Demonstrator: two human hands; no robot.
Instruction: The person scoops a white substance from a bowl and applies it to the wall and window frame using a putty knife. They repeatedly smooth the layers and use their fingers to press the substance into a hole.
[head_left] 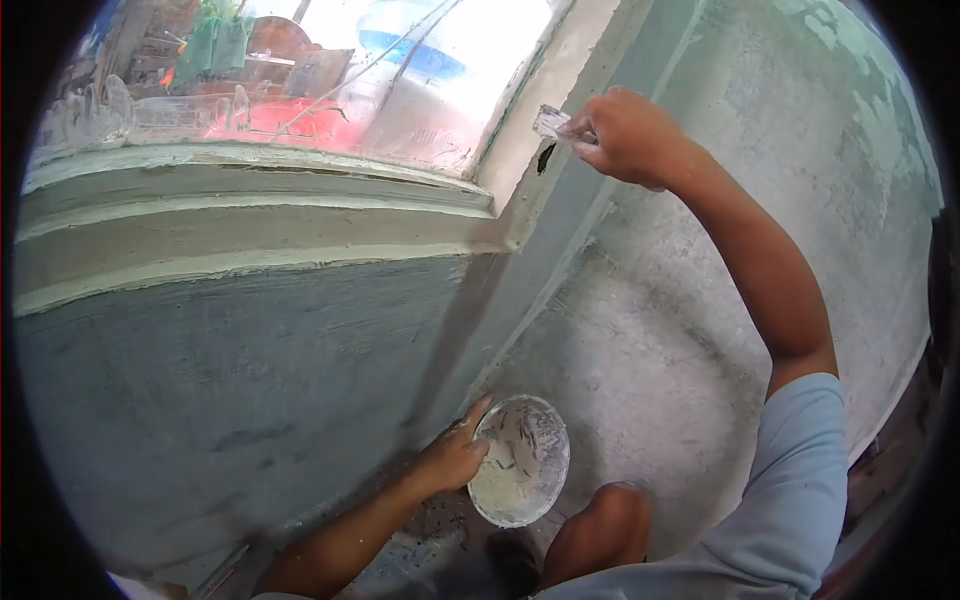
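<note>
My left hand point(452, 455) grips the rim of a round, putty-smeared bowl point(520, 460). My right hand point(622, 135) clamps a flat scraper point(551, 122) against the rough wall corner point(545, 160), with bare floor point(640, 380) below.

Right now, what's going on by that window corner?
A person is working at the wall under a window. The right hand is raised to the window frame's corner, pressing a small flat blade against it beside a dark hole. The left hand holds a shallow bowl smeared with whitish paste, low by the knee.
</note>
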